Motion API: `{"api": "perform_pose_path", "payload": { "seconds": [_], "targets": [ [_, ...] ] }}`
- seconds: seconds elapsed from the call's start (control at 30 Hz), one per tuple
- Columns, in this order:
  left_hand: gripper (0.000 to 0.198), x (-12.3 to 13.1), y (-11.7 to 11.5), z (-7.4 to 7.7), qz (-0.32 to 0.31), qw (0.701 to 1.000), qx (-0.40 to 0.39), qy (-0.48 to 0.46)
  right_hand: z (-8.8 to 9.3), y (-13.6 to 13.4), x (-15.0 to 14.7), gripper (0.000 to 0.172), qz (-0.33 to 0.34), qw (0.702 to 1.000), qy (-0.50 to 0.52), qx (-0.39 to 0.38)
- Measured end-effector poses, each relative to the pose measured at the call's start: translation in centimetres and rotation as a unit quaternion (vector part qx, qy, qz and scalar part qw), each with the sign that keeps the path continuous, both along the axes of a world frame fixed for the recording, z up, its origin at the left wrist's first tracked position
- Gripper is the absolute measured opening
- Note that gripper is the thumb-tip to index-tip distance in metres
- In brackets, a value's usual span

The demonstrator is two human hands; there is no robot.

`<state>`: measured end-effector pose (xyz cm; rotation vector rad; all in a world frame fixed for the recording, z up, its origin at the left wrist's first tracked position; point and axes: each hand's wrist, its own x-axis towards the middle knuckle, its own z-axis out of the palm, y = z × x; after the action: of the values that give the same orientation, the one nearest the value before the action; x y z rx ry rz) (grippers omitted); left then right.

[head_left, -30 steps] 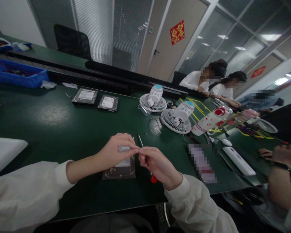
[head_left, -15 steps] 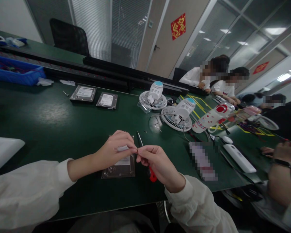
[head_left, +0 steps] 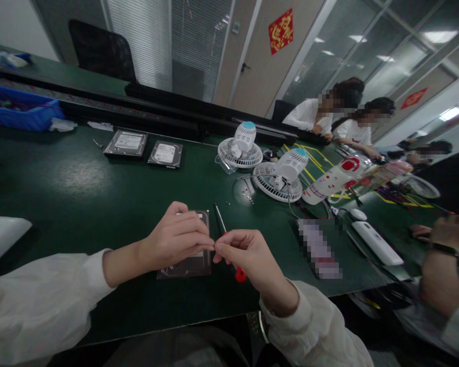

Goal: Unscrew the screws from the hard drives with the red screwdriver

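Observation:
My left hand (head_left: 181,237) is over a hard drive (head_left: 193,267) that lies on the green table, covering much of its top. Its thumb and forefinger are pinched together. Against those fingertips, my right hand (head_left: 245,250) is pinched too, thumb on forefinger. Whatever sits between the fingertips is too small to make out. A screwdriver (head_left: 221,218) with a red handle lies beside the drive, partly hidden under my right hand. Beyond it, several small screws (head_left: 248,196) are scattered on the table.
Two more hard drives (head_left: 126,143) lie farther back on the left, near a blue bin (head_left: 23,114). Two white fans (head_left: 279,178) rest face down at centre right. A phone (head_left: 319,250), a white bottle (head_left: 329,181) and a white power strip (head_left: 378,242) are right. A co-worker's arm (head_left: 443,270) reaches in.
Both hands stay pinched together at the fingertips. My left hand's fingers have shifted slightly left, uncovering more of the drive's upper edge. The view has tilted a little.

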<state>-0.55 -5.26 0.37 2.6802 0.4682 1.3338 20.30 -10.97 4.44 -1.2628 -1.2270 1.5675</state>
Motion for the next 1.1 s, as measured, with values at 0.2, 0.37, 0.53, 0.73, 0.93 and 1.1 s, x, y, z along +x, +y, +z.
{"api": "perform_pose_path", "payload": {
  "seconds": [0.2,0.37,0.53,0.73,0.93,1.1],
  "targets": [
    [0.011,0.0,0.7,0.2,-0.012,0.997,0.061,0.037,-0.2,0.2,-0.2,0.009,-0.008,0.995,-0.083,0.053],
    [0.022,0.2,1.1,0.5,-0.002,0.991,0.029,0.127,-0.8,1.7,0.2,0.009,0.042,0.984,-0.17,0.043],
    [0.017,0.6,1.5,0.3,0.021,0.979,-0.052,0.196,-1.2,3.5,0.3,0.013,0.091,0.973,-0.212,0.027],
    [0.011,1.0,1.7,0.1,0.054,0.949,-0.227,0.214,-1.3,4.8,0.2,0.013,0.135,0.956,-0.261,0.016],
    [0.012,1.1,2.0,0.8,0.066,0.91,-0.33,0.241,-1.3,5.6,0.3,0.013,0.179,0.944,-0.277,-0.001],
    [0.015,1.1,2.1,1.0,0.061,0.9,-0.36,0.237,-1.2,5.7,0.0,0.013,0.183,0.943,-0.277,-0.012]
  ]
}}
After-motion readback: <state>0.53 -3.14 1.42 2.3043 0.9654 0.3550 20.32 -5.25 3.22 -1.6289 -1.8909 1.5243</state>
